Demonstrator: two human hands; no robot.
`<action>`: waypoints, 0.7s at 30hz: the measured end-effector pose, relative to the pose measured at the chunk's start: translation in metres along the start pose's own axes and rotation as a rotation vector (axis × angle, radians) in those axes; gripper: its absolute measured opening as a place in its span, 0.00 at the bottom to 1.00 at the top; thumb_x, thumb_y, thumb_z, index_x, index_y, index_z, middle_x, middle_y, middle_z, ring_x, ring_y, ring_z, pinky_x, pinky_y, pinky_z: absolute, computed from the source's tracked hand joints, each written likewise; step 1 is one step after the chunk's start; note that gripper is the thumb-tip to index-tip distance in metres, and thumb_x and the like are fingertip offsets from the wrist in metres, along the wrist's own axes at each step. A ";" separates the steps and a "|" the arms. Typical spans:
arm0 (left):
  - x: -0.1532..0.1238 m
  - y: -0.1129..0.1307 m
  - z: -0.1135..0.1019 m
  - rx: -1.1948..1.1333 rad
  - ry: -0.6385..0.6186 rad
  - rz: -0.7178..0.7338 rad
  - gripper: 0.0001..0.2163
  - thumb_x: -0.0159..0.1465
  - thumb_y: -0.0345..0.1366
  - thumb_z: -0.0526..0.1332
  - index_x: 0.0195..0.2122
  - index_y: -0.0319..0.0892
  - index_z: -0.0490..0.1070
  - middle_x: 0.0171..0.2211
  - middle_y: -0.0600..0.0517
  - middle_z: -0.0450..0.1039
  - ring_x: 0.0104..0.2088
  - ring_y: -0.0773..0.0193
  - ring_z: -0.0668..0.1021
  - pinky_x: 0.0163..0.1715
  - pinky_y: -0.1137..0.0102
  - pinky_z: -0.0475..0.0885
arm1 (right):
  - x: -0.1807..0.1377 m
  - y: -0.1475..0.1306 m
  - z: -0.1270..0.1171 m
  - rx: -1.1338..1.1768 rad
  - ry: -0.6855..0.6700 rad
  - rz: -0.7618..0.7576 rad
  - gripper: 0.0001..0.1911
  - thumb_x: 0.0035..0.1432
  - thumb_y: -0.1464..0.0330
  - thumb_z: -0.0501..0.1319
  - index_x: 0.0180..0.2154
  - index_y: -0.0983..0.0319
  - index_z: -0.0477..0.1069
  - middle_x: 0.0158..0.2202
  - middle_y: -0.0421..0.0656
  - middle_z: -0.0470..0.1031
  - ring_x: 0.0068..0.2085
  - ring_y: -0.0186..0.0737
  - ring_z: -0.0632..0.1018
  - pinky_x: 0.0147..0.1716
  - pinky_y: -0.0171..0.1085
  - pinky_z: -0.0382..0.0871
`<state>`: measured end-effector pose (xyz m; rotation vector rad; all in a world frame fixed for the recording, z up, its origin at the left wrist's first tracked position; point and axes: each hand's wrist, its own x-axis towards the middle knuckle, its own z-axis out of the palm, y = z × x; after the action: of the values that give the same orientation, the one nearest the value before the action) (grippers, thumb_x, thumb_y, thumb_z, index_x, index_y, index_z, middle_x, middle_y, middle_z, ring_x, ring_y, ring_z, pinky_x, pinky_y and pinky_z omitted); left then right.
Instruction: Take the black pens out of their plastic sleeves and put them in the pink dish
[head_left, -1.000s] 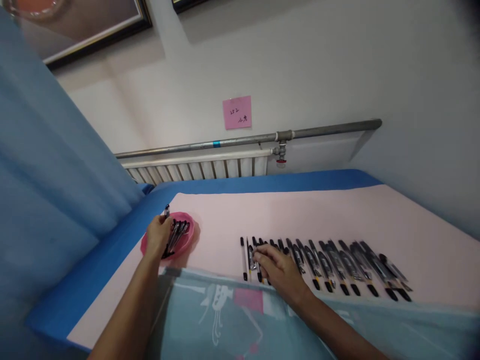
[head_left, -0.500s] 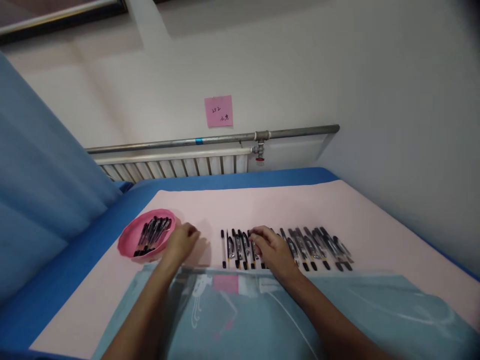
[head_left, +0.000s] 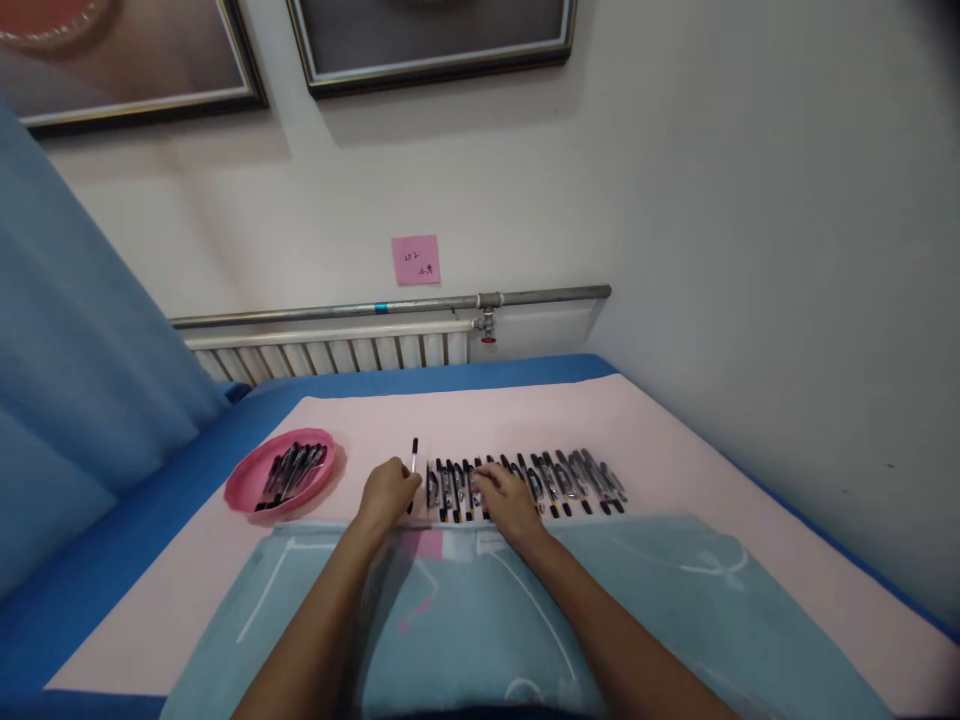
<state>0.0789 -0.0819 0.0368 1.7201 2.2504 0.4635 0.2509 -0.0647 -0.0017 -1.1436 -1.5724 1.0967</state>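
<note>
Several black-capped pens (head_left: 551, 480) lie side by side in a row on the pink sheet, some with clear wrapping or loose parts against them. At the row's left end, my left hand (head_left: 388, 492) pinches one pen (head_left: 415, 456), its black cap pointing away from me. My right hand (head_left: 510, 500) rests over the middle of the row with fingers bent and tips close together. Whatever those fingertips hold is too small to make out, and the hand covers part of the pens there. To the left stands a pink basket (head_left: 236, 490) with more black-capped pens (head_left: 292, 475) in it.
A pale pink sheet (head_left: 510, 415) covers a blue bed or table (head_left: 450, 376). Blue-green cloth (head_left: 637, 600) lies across the front, under my forearms. A blue curtain (head_left: 90, 340) hangs at left; a radiator (head_left: 337, 355) and pipe (head_left: 555, 297) run along the back wall.
My left hand has moved right, from beside the basket to the pen at the row's left end, and grips it. My right hand stays over the row. The view has tilted up.
</note>
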 end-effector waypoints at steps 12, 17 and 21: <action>-0.007 0.009 0.003 -0.122 -0.143 0.078 0.06 0.52 0.33 0.55 0.27 0.39 0.69 0.24 0.49 0.74 0.23 0.64 0.74 0.22 0.74 0.63 | 0.003 -0.005 -0.011 0.163 0.023 0.071 0.15 0.53 0.58 0.50 0.23 0.61 0.61 0.18 0.36 0.66 0.18 0.30 0.65 0.19 0.31 0.59; 0.030 0.000 0.017 0.022 -0.191 -0.043 0.04 0.47 0.29 0.56 0.21 0.39 0.69 0.16 0.49 0.71 0.19 0.62 0.74 0.22 0.72 0.63 | -0.001 -0.016 -0.022 0.166 0.004 0.077 0.15 0.53 0.58 0.52 0.22 0.61 0.61 0.15 0.35 0.63 0.17 0.31 0.65 0.19 0.31 0.58; 0.041 0.006 0.025 0.064 -0.224 -0.049 0.05 0.48 0.32 0.56 0.18 0.40 0.69 0.14 0.48 0.70 0.21 0.59 0.75 0.24 0.71 0.65 | -0.006 -0.020 -0.024 0.084 -0.045 0.043 0.13 0.55 0.60 0.51 0.24 0.61 0.63 0.14 0.35 0.61 0.19 0.32 0.66 0.21 0.31 0.58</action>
<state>0.0833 -0.0384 0.0152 1.6515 2.1613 0.1795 0.2710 -0.0706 0.0219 -1.1080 -1.5277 1.2126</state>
